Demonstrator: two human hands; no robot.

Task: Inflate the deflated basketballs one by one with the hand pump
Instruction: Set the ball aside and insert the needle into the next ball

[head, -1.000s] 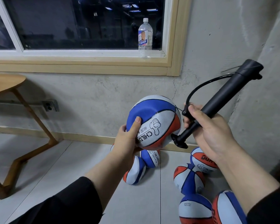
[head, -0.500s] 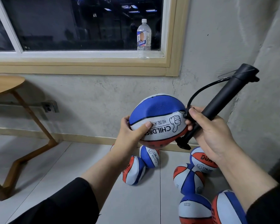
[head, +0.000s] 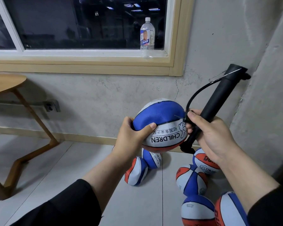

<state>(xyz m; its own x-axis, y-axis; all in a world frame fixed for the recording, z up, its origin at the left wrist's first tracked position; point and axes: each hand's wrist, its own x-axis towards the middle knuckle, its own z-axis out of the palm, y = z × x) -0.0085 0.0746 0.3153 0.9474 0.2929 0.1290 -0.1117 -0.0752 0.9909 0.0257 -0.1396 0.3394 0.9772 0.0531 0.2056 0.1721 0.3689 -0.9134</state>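
My left hand (head: 131, 136) grips a soft, dented blue, white and red basketball (head: 160, 118) from its left side, thumb across the white "CHILDREN" panel. My right hand (head: 209, 136) holds the black hand pump (head: 219, 98), which slants up to the right. Its thin black hose (head: 196, 93) loops back down to my fingertips, where the needle lies against the ball's blue panel. Several more small basketballs (head: 191, 180) lie on the floor below, some dented.
A water bottle (head: 147, 38) stands on the window sill. A wooden table (head: 5, 84) with angled legs is at the left. A concrete wall and a pillar (head: 268, 95) close off the right. Pale floor tiles (head: 72, 163) lie under my arms.
My left hand turned the ball, bringing the blue panel to the top and the "CHILDREN" panel toward me. The needle end in my right hand came against the blue panel.
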